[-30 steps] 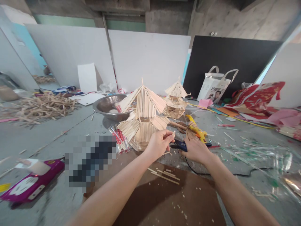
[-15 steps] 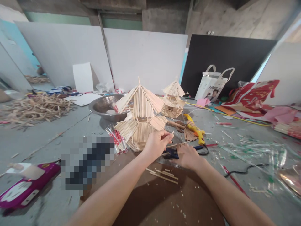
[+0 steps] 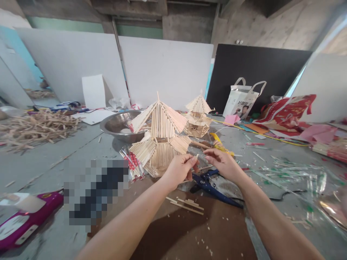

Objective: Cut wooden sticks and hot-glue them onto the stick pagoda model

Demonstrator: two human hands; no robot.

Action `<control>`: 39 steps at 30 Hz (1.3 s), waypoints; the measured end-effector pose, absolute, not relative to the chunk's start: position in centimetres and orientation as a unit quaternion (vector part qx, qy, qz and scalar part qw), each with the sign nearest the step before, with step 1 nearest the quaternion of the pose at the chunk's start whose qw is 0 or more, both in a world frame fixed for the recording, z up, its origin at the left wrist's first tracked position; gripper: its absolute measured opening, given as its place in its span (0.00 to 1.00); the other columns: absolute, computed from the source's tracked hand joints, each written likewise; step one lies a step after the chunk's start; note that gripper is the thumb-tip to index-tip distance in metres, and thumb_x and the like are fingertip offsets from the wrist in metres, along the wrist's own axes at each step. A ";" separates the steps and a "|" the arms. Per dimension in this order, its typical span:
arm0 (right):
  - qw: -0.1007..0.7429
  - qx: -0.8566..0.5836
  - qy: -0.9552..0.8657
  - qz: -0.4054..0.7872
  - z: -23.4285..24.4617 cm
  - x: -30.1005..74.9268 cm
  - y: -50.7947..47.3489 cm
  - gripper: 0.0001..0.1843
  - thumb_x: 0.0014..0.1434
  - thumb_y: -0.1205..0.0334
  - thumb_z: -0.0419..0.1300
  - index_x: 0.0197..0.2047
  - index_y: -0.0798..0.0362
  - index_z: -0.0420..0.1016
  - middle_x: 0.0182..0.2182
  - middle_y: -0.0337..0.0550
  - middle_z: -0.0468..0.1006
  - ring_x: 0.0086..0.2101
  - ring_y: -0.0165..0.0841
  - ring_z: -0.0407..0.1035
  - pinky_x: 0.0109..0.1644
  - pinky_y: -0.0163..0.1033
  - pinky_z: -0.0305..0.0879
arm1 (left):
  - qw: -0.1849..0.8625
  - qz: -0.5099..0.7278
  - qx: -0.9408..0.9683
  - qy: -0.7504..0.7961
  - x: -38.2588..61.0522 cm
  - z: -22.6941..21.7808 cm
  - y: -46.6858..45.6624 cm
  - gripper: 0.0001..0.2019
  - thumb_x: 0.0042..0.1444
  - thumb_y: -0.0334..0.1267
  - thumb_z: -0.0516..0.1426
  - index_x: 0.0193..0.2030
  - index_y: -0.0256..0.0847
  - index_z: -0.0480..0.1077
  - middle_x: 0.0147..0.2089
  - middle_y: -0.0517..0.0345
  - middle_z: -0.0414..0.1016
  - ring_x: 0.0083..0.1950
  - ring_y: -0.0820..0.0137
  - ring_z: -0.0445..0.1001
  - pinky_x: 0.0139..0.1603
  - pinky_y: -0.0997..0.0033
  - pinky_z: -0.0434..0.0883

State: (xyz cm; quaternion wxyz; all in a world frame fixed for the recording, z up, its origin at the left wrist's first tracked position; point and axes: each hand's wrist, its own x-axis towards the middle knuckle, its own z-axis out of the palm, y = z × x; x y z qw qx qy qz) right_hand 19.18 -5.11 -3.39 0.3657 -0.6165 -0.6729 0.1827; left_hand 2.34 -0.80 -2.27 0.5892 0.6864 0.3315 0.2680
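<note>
Between thumb and fingertips my left hand pinches a short piece of wooden stick. My right hand is beside it with fingers apart and nothing in them. Blue-handled pliers lie just below the two hands. Behind my left hand stands a tiered pavilion model made of thin wooden sticks, its lower right part hidden by that hand. Several loose sticks rest on the brown board in front. A yellow glue gun lies behind my right hand, which partly covers it.
A metal basin and a second stick pavilion stand behind the model. At left are a stick pile and a purple power strip. Red-white wrapped sticks lie beside the model; clear plastic wrappers are spread at right.
My right hand has let go of the pliers and risen towards my left hand. The pliers now lie with handles swung toward the front right. My left hand still pinches the stick piece.
</note>
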 end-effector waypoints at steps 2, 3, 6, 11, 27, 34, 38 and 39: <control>0.429 -0.574 -0.650 0.252 -3.3 18.8 -5.2 0.16 0.52 0.56 0.49 0.42 0.53 0.66 0.34 0.42 0.72 0.32 0.30 0.66 0.34 0.35 0.61 | 0.617 0.244 0.673 0.326 2.4 -2.2 -1.0 0.15 0.49 0.46 0.49 0.24 0.35 0.62 0.21 0.62 0.67 0.13 0.83 0.59 0.14 0.81 0.53; 0.446 -0.553 -0.645 0.282 -3.3 18.5 -5.2 0.15 0.52 0.56 0.50 0.41 0.54 0.66 0.32 0.41 0.72 0.30 0.29 0.66 0.33 0.35 0.62 | 0.627 0.236 0.668 0.323 2.4 -2.2 -1.0 0.15 0.49 0.47 0.49 0.23 0.35 0.62 0.21 0.62 0.67 0.13 0.83 0.59 0.14 0.82 0.53; 0.472 -0.521 -0.632 0.326 -3.4 17.7 -5.5 0.12 0.50 0.56 0.52 0.36 0.55 0.67 0.28 0.39 0.71 0.27 0.27 0.64 0.30 0.33 0.61 | 0.645 0.224 0.660 0.315 2.5 -2.4 -1.1 0.16 0.48 0.48 0.50 0.24 0.35 0.62 0.19 0.62 0.66 0.13 0.83 0.59 0.14 0.81 0.55; 0.471 -0.525 -0.625 0.336 -3.2 17.6 -5.6 0.10 0.49 0.56 0.54 0.31 0.55 0.66 0.22 0.35 0.67 0.22 0.24 0.61 0.26 0.31 0.57 | 0.642 0.209 0.666 0.317 2.6 -2.5 -1.1 0.16 0.47 0.48 0.50 0.26 0.35 0.64 0.21 0.61 0.68 0.12 0.82 0.59 0.14 0.80 0.56; 0.470 -0.535 -0.577 0.400 -3.1 17.5 -5.5 0.10 0.47 0.55 0.55 0.28 0.54 0.64 0.18 0.31 0.63 0.18 0.23 0.58 0.22 0.30 0.56 | 0.565 0.230 0.719 0.333 2.6 -2.9 -0.7 0.15 0.45 0.48 0.52 0.25 0.35 0.65 0.21 0.62 0.68 0.14 0.82 0.59 0.14 0.81 0.54; 0.437 -0.628 -0.583 0.273 -3.8 20.7 -4.5 0.20 0.51 0.47 0.47 0.34 0.54 0.67 0.26 0.40 0.71 0.23 0.28 0.64 0.27 0.34 0.60 | 0.605 0.235 0.679 0.343 2.6 -2.6 -0.8 0.13 0.45 0.45 0.54 0.23 0.35 0.63 0.21 0.63 0.67 0.13 0.84 0.57 0.14 0.82 0.54; 0.266 -0.827 -0.494 0.034 -6.1 25.6 -3.5 0.19 0.53 0.52 0.45 0.35 0.55 0.70 0.33 0.50 0.74 0.36 0.37 0.67 0.37 0.39 0.59 | 0.647 0.266 0.634 0.329 2.5 -2.6 -0.5 0.12 0.44 0.44 0.55 0.24 0.35 0.63 0.22 0.63 0.67 0.13 0.84 0.58 0.14 0.82 0.55; 0.222 -0.852 -0.474 0.032 -6.9 26.5 -3.4 0.19 0.53 0.52 0.44 0.35 0.56 0.70 0.34 0.53 0.74 0.37 0.39 0.67 0.37 0.40 0.58 | 0.656 0.270 0.626 0.325 2.5 -2.6 -0.5 0.12 0.44 0.44 0.55 0.24 0.35 0.63 0.22 0.63 0.67 0.13 0.84 0.58 0.14 0.81 0.55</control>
